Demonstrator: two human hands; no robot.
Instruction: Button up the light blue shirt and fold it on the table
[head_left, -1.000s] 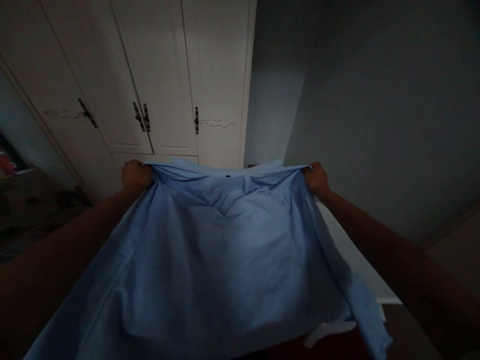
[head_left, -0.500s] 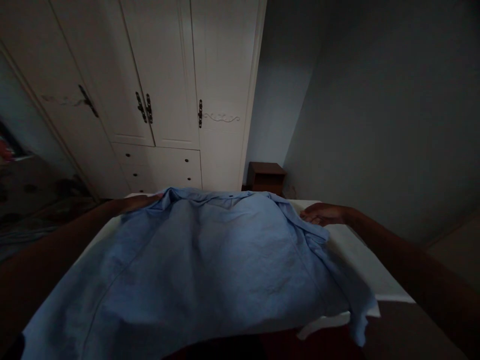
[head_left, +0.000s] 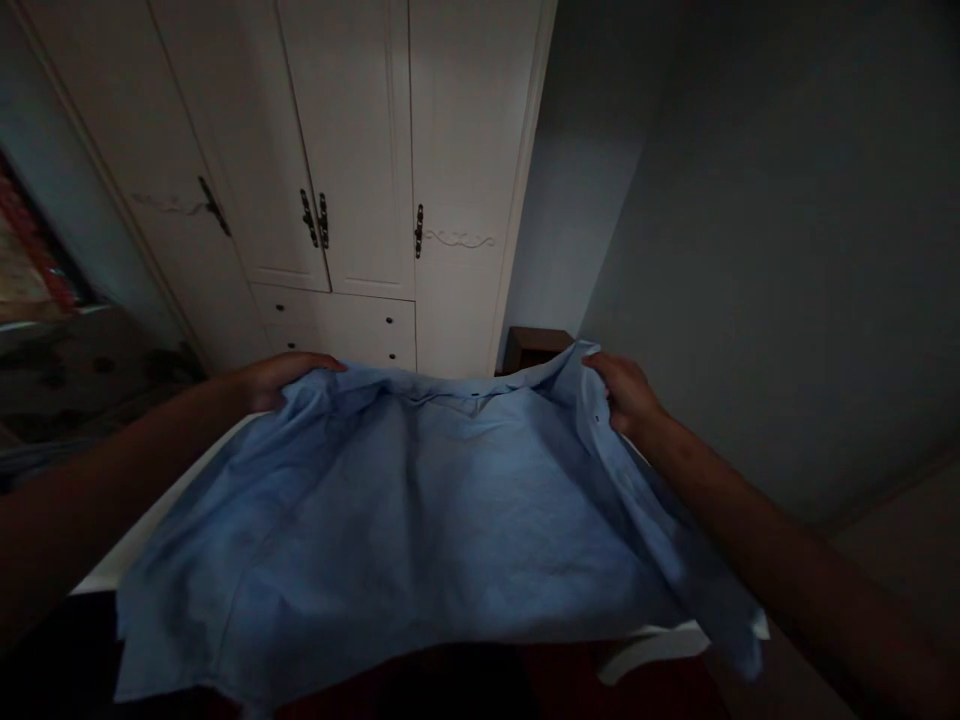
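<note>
Your right hand (head_left: pixel 630 392), low beside the fabric half a second ago, now grasps the blue button-up shirt (head_left: pixel 480 490) at its raised far-right front edge, your left hand's (head_left: pixel 281 380) fingers gripping far left, leaving it held both sides over the white table (head_left: pixel 135 545).

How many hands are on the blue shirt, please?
2: the left hand at the upper left of the shirt, the right hand at its upper right; no others show.
</note>
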